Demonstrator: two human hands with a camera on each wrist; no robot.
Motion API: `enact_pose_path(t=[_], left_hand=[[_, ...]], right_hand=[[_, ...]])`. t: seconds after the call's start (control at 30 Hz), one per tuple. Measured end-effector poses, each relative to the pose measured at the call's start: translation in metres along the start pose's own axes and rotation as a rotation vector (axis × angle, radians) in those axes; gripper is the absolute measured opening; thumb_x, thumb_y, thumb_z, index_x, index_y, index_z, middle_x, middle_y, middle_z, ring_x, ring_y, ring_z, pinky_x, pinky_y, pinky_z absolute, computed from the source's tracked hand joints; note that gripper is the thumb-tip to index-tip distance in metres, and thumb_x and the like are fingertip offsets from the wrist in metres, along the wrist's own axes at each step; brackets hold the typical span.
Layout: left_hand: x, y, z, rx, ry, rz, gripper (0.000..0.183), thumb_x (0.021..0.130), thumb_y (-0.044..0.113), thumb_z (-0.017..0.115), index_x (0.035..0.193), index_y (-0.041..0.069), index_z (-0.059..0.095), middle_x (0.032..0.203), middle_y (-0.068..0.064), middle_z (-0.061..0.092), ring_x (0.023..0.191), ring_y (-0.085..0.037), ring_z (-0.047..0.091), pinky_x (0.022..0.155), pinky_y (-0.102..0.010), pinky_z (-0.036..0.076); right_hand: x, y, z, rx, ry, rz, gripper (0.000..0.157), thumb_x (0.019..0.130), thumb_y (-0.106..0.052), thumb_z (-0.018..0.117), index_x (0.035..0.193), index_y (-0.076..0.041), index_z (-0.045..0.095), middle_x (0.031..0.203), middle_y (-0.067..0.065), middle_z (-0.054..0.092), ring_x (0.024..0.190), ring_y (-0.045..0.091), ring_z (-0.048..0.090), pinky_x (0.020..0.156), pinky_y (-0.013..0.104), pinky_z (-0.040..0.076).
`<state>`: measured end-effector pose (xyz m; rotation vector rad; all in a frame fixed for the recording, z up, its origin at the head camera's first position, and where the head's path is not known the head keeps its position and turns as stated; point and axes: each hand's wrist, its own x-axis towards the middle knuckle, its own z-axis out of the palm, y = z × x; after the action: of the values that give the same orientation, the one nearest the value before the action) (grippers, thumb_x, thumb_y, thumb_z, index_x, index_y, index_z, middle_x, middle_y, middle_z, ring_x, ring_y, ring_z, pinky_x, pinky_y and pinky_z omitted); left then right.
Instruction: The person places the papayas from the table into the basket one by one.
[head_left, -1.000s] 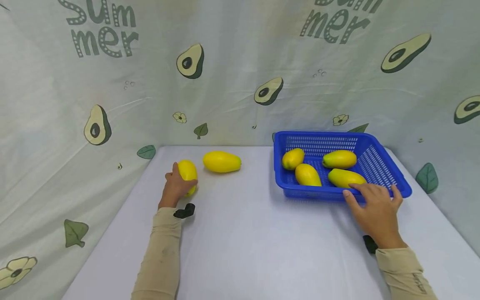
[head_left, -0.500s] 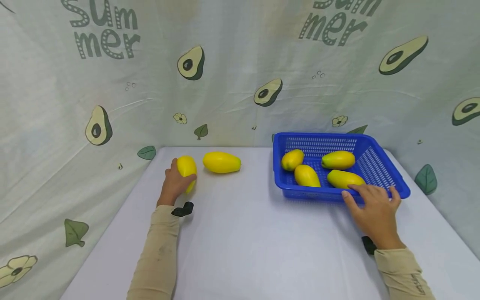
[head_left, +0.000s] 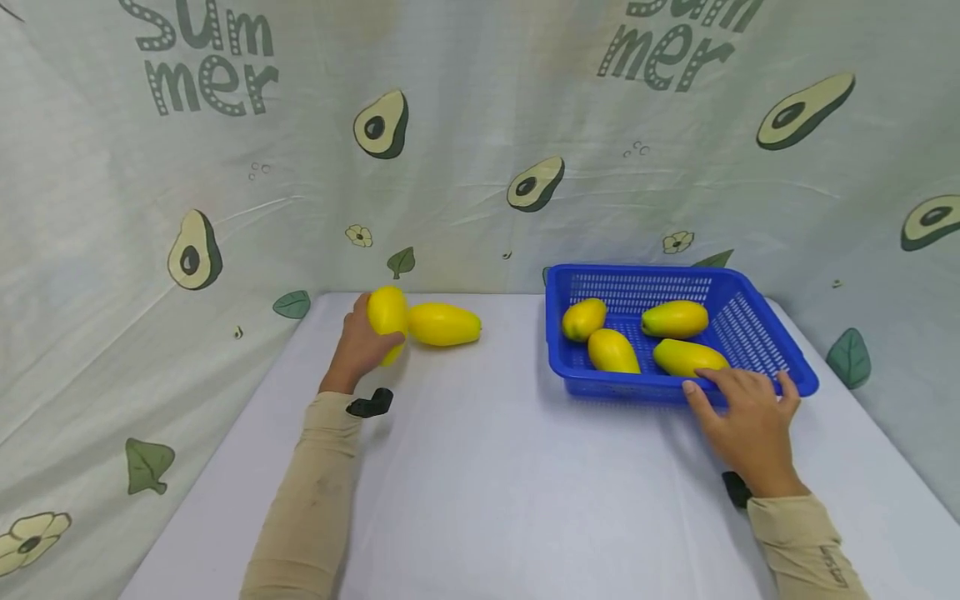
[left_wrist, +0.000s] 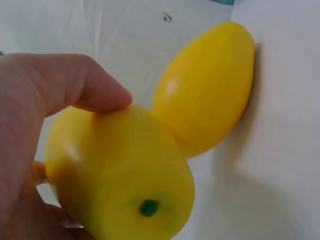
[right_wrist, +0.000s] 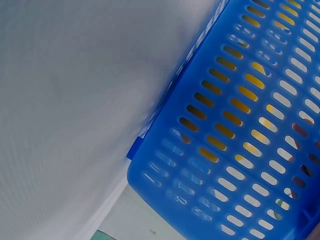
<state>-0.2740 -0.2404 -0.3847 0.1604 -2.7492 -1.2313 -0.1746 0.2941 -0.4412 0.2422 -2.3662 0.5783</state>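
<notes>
My left hand [head_left: 365, 340] grips a yellow papaya [head_left: 388, 315] from its left side, thumb and fingers around it. In the left wrist view the thumb presses on top of this papaya [left_wrist: 125, 165], whose green stem end faces the camera. A second papaya [head_left: 446, 324] lies on the table just right of it; the two look very close, and I cannot tell if they touch. My right hand [head_left: 753, 429] holds the front rim of a blue basket [head_left: 600, 385], fingers over the rim. Through its slots the right wrist view shows yellow fruit and parts of fingers.
Inside the basket lie several more papayas, one [head_left: 675, 319] at the back right and another [head_left: 613, 351] near the front wall. A white cloth covers the table [head_left: 480, 492]. A printed curtain [head_left: 457, 150] hangs behind and at both sides.
My left hand has taken the papaya back and to the right, up beside the second papaya, and it now looks raised. The right hand and the basket have stayed in place.
</notes>
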Motion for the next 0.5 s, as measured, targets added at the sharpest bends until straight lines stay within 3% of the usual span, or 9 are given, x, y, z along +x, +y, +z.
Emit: enact_pose_path(t=[0.3, 0.5], left_hand=[[0.007, 0.032, 0.018, -0.087, 0.039, 0.084, 0.098, 0.08, 0.024, 0.076, 0.159, 0.018, 0.019, 0.142, -0.018, 0.04, 0.118, -0.037, 0.048, 0.096, -0.058, 0.046], [0.009, 0.049, 0.028, -0.124, 0.035, 0.09, 0.097, 0.079, 0.028, 0.078, 0.157, 0.018, 0.021, 0.143, -0.016, 0.04, 0.117, -0.036, 0.049, 0.096, -0.057, 0.047]], right_hand=[[0.002, -0.001, 0.0, -0.014, -0.01, -0.006, 0.038, 0.094, -0.034, 0.067, 0.115, -0.002, 0.068, 0.11, 0.027, 0.065, 0.112, 0.048, 0.049, 0.113, 0.067, 0.003], [0.001, 0.0, 0.001, -0.005, 0.0, -0.004, 0.037, 0.094, -0.033, 0.067, 0.115, -0.003, 0.068, 0.11, 0.027, 0.065, 0.112, 0.048, 0.049, 0.112, 0.067, 0.003]])
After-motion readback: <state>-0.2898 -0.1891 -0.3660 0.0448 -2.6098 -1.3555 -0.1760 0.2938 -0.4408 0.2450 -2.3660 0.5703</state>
